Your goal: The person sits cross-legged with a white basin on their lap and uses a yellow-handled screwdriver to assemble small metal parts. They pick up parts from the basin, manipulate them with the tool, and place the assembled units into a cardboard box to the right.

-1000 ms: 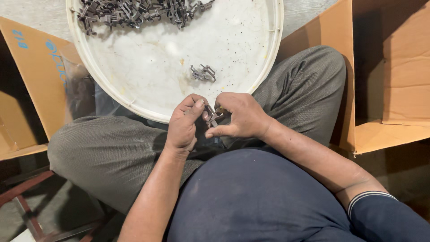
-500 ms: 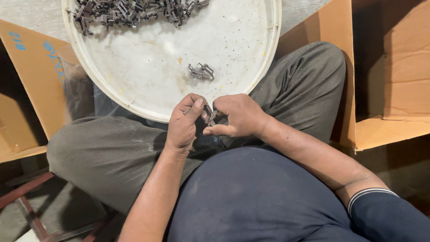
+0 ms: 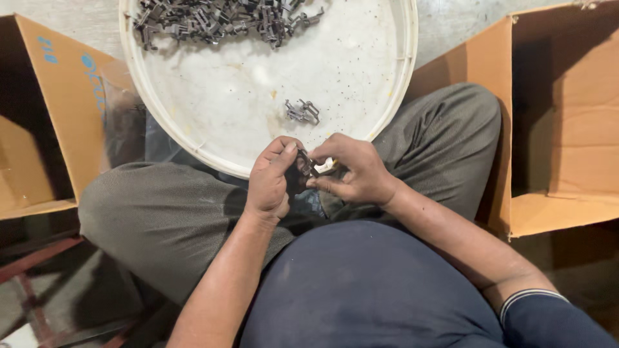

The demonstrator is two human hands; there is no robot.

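My left hand (image 3: pixel 271 180) and my right hand (image 3: pixel 354 171) meet over my lap, just below the near rim of a round white tray (image 3: pixel 400 84). Between their fingertips they pinch a small dark metal clip with a pale piece on it (image 3: pixel 314 167). Both hands grip it together. A small cluster of the same metal clips (image 3: pixel 302 111) lies on the tray close to my hands. A large heap of dark metal clips (image 3: pixel 219 18) fills the tray's far side.
An open cardboard box (image 3: pixel 561 129) stands at my right, beside my right knee. Another cardboard box (image 3: pixel 45 122) stands at my left. My crossed legs in grey trousers (image 3: pixel 161 212) lie under the tray. A reddish metal frame (image 3: pixel 32 258) shows at lower left.
The hands have stayed together at the tray's near rim, with small finger shifts on the clip. The clusters on the tray have not moved.
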